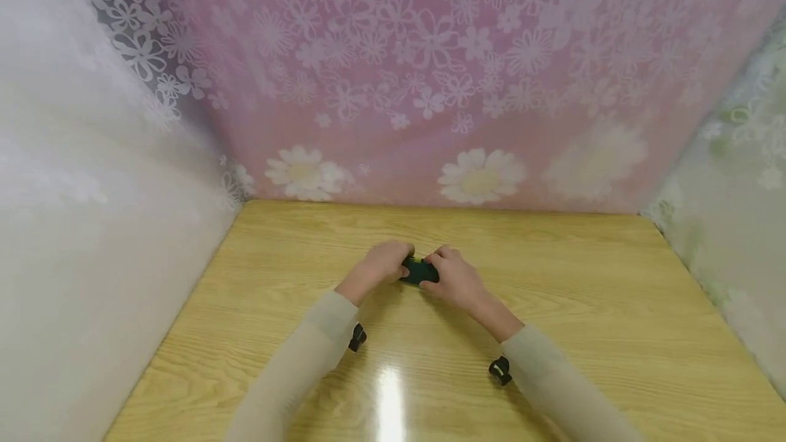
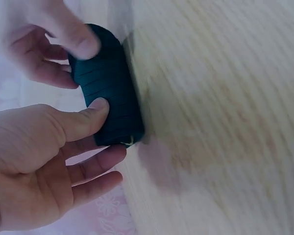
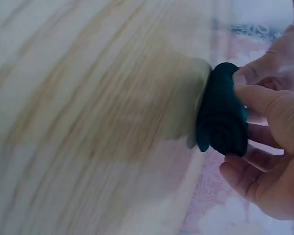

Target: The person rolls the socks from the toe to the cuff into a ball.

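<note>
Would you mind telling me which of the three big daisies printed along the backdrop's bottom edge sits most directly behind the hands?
The middle daisy: it sits straight beyond the dark green object both hands hold; the left daisy and fainter right daisy lie off to the sides.

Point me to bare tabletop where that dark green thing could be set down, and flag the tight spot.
Bare wood on the table lies right of the right hand toward the green curtain, and left of the left hand toward the white curtain. Crowded only mid-table, where both hands pinch the dark green roll.
</note>
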Action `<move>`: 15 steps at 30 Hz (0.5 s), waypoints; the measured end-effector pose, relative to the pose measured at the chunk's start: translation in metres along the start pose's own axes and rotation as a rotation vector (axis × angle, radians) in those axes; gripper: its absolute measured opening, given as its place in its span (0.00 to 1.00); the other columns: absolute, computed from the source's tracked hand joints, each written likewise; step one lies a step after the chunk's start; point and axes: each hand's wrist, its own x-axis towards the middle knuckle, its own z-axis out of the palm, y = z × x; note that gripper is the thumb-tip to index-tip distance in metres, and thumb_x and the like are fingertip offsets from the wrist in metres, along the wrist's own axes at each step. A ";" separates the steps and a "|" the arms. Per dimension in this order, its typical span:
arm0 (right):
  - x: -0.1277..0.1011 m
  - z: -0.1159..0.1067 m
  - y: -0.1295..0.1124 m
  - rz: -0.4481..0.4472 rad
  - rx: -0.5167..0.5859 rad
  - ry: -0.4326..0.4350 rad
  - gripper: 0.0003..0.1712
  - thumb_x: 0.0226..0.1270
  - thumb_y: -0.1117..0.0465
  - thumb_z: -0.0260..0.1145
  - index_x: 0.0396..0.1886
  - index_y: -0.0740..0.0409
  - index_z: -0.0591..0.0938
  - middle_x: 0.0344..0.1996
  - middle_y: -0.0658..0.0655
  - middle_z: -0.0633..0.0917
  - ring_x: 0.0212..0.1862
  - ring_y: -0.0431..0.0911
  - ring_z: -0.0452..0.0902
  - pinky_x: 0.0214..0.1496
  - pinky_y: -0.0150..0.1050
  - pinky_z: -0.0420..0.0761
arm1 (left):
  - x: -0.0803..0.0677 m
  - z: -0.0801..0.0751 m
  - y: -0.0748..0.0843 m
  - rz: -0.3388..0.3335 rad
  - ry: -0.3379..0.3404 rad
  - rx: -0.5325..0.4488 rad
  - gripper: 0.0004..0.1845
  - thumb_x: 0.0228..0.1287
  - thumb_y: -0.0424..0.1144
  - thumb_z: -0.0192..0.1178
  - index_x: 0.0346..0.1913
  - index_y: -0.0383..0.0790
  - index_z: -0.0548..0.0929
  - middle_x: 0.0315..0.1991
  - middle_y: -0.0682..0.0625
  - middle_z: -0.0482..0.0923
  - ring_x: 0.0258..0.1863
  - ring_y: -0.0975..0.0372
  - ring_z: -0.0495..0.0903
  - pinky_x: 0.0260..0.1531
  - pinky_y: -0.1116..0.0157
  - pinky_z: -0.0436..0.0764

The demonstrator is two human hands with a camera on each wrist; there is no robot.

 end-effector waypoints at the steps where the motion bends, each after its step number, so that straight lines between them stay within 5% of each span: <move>1: 0.000 0.000 0.000 -0.026 -0.027 -0.006 0.22 0.64 0.54 0.73 0.53 0.62 0.82 0.48 0.60 0.79 0.48 0.54 0.74 0.45 0.48 0.81 | -0.001 0.000 0.000 0.002 0.011 -0.012 0.13 0.67 0.38 0.65 0.52 0.41 0.80 0.47 0.48 0.82 0.45 0.57 0.81 0.45 0.59 0.81; 5: 0.000 0.005 0.007 -0.072 -0.043 -0.038 0.18 0.65 0.57 0.72 0.49 0.64 0.84 0.41 0.58 0.81 0.40 0.50 0.76 0.41 0.44 0.81 | -0.005 0.014 -0.002 0.025 0.073 -0.044 0.07 0.68 0.39 0.64 0.45 0.44 0.80 0.43 0.49 0.83 0.42 0.58 0.80 0.40 0.60 0.80; 15: 0.011 0.004 0.007 0.010 0.092 -0.046 0.12 0.70 0.57 0.67 0.40 0.64 0.84 0.34 0.59 0.84 0.31 0.47 0.75 0.35 0.41 0.76 | -0.005 0.023 -0.011 -0.034 0.201 -0.093 0.13 0.71 0.41 0.60 0.56 0.50 0.84 0.53 0.47 0.75 0.50 0.52 0.73 0.43 0.56 0.81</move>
